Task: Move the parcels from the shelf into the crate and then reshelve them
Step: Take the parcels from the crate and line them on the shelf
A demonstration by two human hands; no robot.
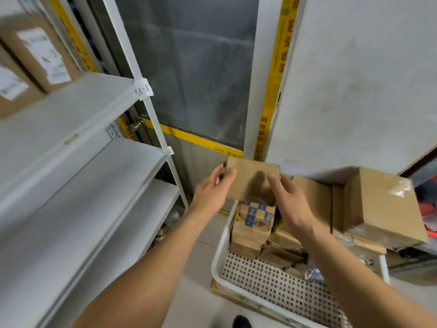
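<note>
Soft, even light; the right hand (287, 200) drops a shadow on the box (251, 178); edges bend and blur.

Both forearms bare, no sleeves; a dark shoe (241, 321) shows below.

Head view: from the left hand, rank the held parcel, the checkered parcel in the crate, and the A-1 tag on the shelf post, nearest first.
1. Held parcel: gripped by the left hand.
2. Checkered parcel: just right and below, in the crate.
3. A-1 tag: up left on the shelf post.
</note>
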